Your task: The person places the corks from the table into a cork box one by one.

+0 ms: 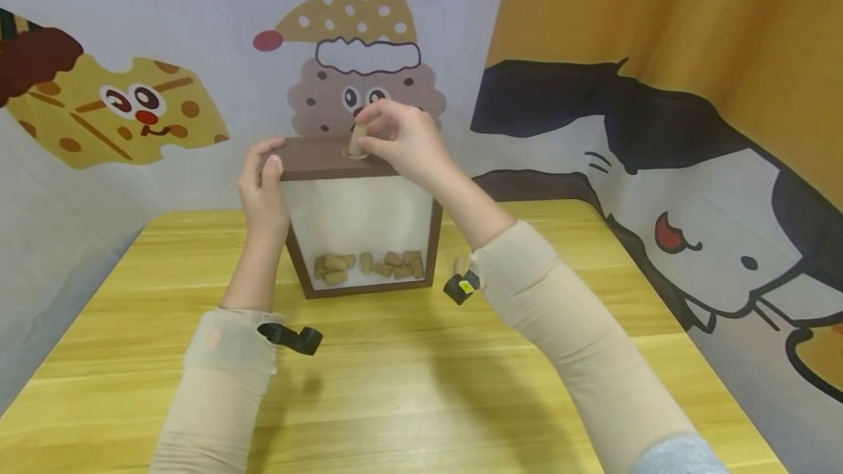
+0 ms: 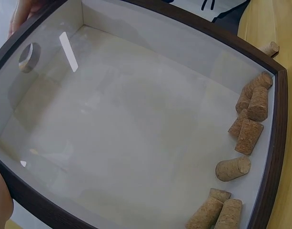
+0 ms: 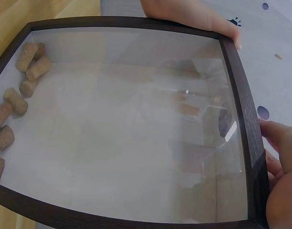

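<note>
A brown-framed, clear-fronted box (image 1: 319,159) stands upright on the table, with a round hole in its top. My left hand (image 1: 261,189) grips the box's upper left corner, thumb at the front edge. Between thumb and fingers, my right hand (image 1: 415,145) pinches a cork (image 1: 356,140) upright, its lower end right at the hole. Inside, several loose corks (image 1: 336,264) lie along the bottom, seen also as corks (image 2: 249,136) through the pane in the left wrist view. The right wrist view shows my right hand (image 3: 288,162) at the top edge; its cork is hidden there.
Another cork (image 1: 459,263) is on the wooden table (image 1: 369,386) just right of the box, partly behind the right wrist camera (image 1: 461,286). A cloth with cartoon prints (image 1: 244,93) hangs behind the table and along its right side.
</note>
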`<state>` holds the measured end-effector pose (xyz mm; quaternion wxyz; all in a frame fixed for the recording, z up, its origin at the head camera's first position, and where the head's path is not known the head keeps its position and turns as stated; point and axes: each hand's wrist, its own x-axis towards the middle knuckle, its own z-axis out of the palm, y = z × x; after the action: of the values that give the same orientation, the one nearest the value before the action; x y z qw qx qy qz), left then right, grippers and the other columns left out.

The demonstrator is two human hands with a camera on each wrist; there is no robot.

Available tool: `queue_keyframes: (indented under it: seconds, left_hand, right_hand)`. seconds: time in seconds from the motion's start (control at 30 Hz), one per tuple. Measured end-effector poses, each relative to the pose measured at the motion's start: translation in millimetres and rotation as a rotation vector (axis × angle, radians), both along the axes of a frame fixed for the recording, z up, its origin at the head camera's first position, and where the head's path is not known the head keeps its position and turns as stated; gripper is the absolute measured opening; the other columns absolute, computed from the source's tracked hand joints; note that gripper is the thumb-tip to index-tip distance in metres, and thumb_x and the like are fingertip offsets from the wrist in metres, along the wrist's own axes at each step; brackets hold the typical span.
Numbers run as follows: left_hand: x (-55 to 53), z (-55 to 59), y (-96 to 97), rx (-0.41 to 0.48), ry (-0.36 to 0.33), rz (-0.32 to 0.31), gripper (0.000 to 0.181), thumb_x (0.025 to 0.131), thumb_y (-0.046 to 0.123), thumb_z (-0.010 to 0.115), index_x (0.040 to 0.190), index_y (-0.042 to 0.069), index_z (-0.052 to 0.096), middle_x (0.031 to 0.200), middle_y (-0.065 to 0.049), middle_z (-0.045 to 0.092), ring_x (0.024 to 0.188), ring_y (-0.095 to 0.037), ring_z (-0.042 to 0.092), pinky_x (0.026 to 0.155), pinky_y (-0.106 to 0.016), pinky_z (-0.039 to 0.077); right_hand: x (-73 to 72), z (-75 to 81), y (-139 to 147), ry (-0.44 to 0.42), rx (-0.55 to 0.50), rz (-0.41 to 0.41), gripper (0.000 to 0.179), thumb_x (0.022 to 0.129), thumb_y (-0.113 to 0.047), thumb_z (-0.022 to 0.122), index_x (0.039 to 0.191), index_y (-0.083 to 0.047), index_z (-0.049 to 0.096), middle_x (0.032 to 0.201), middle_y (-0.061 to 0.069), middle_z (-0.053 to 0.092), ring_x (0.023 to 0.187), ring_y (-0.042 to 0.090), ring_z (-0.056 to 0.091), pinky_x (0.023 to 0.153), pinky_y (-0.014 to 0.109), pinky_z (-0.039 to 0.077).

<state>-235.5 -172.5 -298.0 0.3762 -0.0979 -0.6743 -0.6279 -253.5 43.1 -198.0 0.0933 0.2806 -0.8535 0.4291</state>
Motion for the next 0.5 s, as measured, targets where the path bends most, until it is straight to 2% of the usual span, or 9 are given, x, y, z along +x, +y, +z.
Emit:
queue_keyframes:
  seconds: [0.17,0.33,0.5]
  left_hand:
    - [0.6,-1.8,-1.6,-0.007,-0.002,0.004,0.046,0.089,0.031,0.042,0.12,0.003,0.059,0.129,-0.007,0.056,0.124,-0.016,0.042,0.1,-0.035,0.027]
    - [1.3,-2.5,-1.8,-0.011,-0.001,0.004,0.046,0.089,0.033,0.042,0.121,0.003,0.059,0.129,-0.004,0.056,0.124,-0.016,0.043,0.1,-0.036,0.027]
    - [0.1,-2.4,-1.4,-0.006,0.021,-0.007,0.047,0.089,0.033,0.042,0.12,0.003,0.06,0.128,-0.005,0.057,0.124,-0.017,0.043,0.1,-0.036,0.027]
  right_hand:
    - [0.8,-2.6,1.0,0.036,-0.03,0.017,0.023,0.087,-0.018,0.07,0.109,-0.013,0.065,0.094,-0.006,0.068,0.078,0.008,0.061,0.076,0.025,0.047]
    - [6.2,-7.3,11.2,0.061,-0.146,0.053,0.023,0.087,-0.017,0.07,0.108,-0.01,0.066,0.094,-0.004,0.067,0.073,0.014,0.059,0.068,0.028,0.047]
    - [17.0,-12.8,33.2,0.08,-0.236,0.03,0.023,0.086,-0.017,0.071,0.107,-0.009,0.066,0.091,-0.001,0.066,0.069,0.018,0.056,0.062,0.029,0.044]
